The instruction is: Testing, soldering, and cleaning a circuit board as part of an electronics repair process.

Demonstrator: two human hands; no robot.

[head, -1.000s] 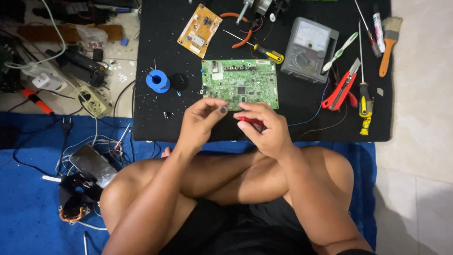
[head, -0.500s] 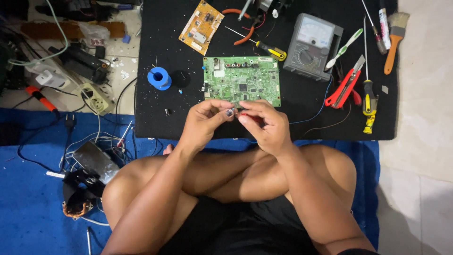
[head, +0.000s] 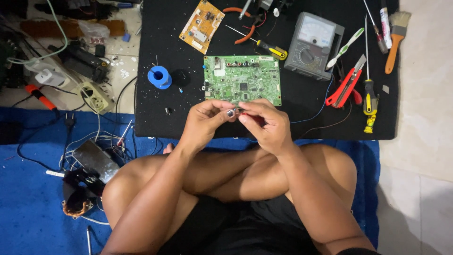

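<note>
My left hand (head: 204,122) pinches a small grey cylindrical component (head: 230,113) between thumb and fingertips. My right hand (head: 268,126) meets it from the right, fingers closed on a small red-handled tool (head: 257,119) whose tip is at the component. Most of the tool is hidden in my palm. Both hands hover over the near edge of the black mat (head: 155,118), just in front of a green circuit board (head: 243,80) lying flat on it. My crossed legs are below.
On the mat lie a blue solder spool (head: 159,76), a yellow board (head: 202,26), a grey multimeter (head: 314,45), a yellow-handled screwdriver (head: 271,48), red pliers (head: 347,87) and a brush (head: 396,40). Left, on the floor, are a power strip (head: 94,97), cables and a phone (head: 96,160).
My hands have come together: the right hand with the red tool moved up to the component in my left fingers. They have held there for the last half second.
</note>
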